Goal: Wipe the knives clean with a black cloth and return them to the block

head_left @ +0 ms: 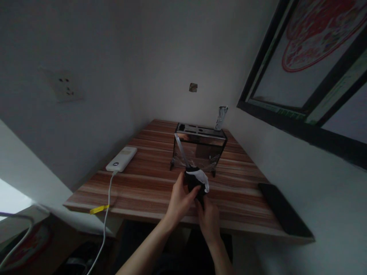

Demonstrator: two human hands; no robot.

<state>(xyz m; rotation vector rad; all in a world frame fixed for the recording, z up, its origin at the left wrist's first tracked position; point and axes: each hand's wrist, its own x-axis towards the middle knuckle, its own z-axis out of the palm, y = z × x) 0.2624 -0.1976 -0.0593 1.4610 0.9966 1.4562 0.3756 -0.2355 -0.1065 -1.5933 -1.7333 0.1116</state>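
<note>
Both my hands meet over the near middle of a wooden table (149, 183). My left hand (179, 200) and my right hand (209, 217) are closed round the black handle of a knife (192, 179). Its long blade (181, 151) points up and away, toward a shiny metal knife rack (199, 147) just behind it. A white cloth or tissue (202, 177) is wrapped over the handle's top right side, against my fingers.
A white power bank (122, 159) with a white cable (107, 206) lies at the table's left. A dark flat tablet-like slab (283, 210) rests at the right edge. A small wrapped item (221, 117) stands behind the rack. Walls close in on three sides; a framed window (304, 76) is right.
</note>
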